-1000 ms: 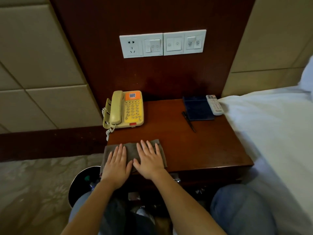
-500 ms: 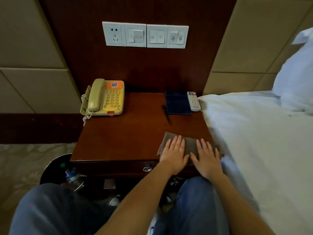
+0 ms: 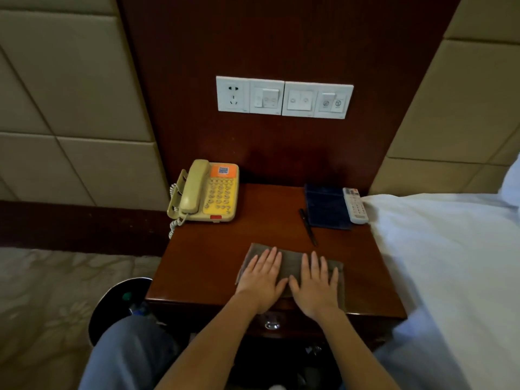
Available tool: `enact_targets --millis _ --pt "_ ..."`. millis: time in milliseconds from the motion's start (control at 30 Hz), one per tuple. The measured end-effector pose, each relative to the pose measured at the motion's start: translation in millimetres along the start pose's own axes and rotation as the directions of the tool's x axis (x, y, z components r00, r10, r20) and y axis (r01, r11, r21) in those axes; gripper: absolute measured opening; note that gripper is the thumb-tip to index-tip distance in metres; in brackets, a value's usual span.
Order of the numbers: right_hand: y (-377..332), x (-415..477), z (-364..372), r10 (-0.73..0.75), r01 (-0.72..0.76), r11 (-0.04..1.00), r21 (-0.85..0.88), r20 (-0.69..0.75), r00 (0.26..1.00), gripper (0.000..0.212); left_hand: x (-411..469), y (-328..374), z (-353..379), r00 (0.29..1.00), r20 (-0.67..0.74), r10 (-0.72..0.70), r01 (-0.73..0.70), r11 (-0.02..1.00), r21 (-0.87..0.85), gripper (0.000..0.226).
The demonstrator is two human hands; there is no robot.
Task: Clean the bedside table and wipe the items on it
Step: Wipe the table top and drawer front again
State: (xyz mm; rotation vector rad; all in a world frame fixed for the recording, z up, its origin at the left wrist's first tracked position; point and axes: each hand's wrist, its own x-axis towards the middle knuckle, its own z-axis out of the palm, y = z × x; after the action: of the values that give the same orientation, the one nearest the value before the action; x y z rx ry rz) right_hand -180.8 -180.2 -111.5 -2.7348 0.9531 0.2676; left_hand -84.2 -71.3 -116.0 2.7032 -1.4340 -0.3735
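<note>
A grey-brown cloth (image 3: 291, 264) lies flat on the front middle of the dark wooden bedside table (image 3: 213, 263). My left hand (image 3: 261, 277) and my right hand (image 3: 316, 282) press on it side by side, palms down, fingers spread flat. At the table's back left stands a beige and yellow telephone (image 3: 209, 192) with a coiled cord. At the back right lie a dark blue folder (image 3: 326, 206), a white remote control (image 3: 355, 205) on its right edge, and a black pen (image 3: 308, 226) just left of it.
A bed with a white sheet (image 3: 450, 263) borders the table's right side. A black waste bin (image 3: 118, 302) with rubbish stands on the floor at the left. A socket and switch panel (image 3: 284, 97) is on the wooden wall above. The table's drawer handle (image 3: 271, 324) shows under my wrists.
Both hands slid the cloth along the table's front: from the left end to the right end, then back to the middle. The telephone, folder, pen and remote have not moved.
</note>
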Motion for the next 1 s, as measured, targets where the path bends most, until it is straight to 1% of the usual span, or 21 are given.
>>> enact_targets --millis 133,200,233,300,333,400,467,533,567,633,700,767,867,933,1000 --pt "-43 16 -3 -0.092 0.092 0.996 -0.013 0.028 0.995 0.07 -13 -36 -7 0.995 -0.032 -0.097 0.096 0.995 -0.004 0.065" --pt "-48 23 -8 -0.138 0.138 0.99 -0.018 -0.012 0.99 0.067 -16 -40 -8 0.993 -0.043 -0.111 0.111 0.994 -0.004 0.065" --pt "-45 26 -13 -0.162 0.162 0.987 -0.011 -0.078 0.984 0.062 -16 -41 -8 0.993 -0.05 -0.111 0.111 0.994 -0.002 0.066" --pt "-32 33 -24 -0.175 0.182 0.983 -0.002 -0.267 0.948 0.049 -14 -43 -8 0.992 -0.065 -0.109 0.109 0.994 -0.005 0.067" --pt "-23 38 -30 -0.149 0.158 0.987 -0.001 -0.345 0.927 0.043 -12 -43 -8 0.992 -0.068 -0.108 0.108 0.994 -0.007 0.067" --pt "-4 48 -40 -0.036 0.05 0.998 0.022 -0.42 0.907 0.036 -8 -45 -8 0.992 -0.067 -0.109 0.109 0.994 -0.004 0.068" --pt "9 60 -46 0.084 -0.068 0.996 0.053 -0.404 0.911 0.035 -3 -46 -7 0.992 -0.064 -0.11 0.111 0.994 0.005 0.069" --pt "13 72 -48 0.126 -0.122 0.992 0.034 -0.352 0.927 0.035 2 -47 -6 0.992 -0.065 -0.111 0.112 0.994 0.008 0.074" --pt "13 78 -48 0.115 -0.118 0.993 0.014 -0.333 0.936 0.035 5 -47 -6 0.992 -0.07 -0.108 0.109 0.994 0.013 0.077" --pt "9 90 -45 0.071 -0.084 0.996 -0.025 -0.33 0.941 0.033 10 -49 -8 0.992 -0.068 -0.103 0.104 0.995 0.006 0.074" --pt "7 99 -46 0.049 -0.068 0.997 -0.04 -0.354 0.934 0.029 17 -51 -10 0.993 -0.066 -0.101 0.101 0.995 -0.009 0.07" --pt "3 108 -47 0.047 -0.059 0.998 -0.018 -0.383 0.922 0.023 24 -52 -12 0.994 -0.066 -0.088 0.088 0.996 -0.007 0.071" --pt "-5 119 -49 0.003 -0.004 1.0 0.0 -0.423 0.906 0.018 35 -54 -12 0.994 -0.088 -0.069 0.069 0.998 -0.008 0.086" --pt "0 127 -54 0.013 -0.001 1.0 0.026 -0.465 0.885 0.017 40 -56 -12 0.995 -0.082 -0.053 0.052 0.999 -0.012 0.092" --pt "18 134 -61 0.086 -0.058 0.996 0.071 -0.504 0.859 0.015 45 -58 -14 0.996 -0.073 -0.044 0.043 0.999 -0.013 0.094"
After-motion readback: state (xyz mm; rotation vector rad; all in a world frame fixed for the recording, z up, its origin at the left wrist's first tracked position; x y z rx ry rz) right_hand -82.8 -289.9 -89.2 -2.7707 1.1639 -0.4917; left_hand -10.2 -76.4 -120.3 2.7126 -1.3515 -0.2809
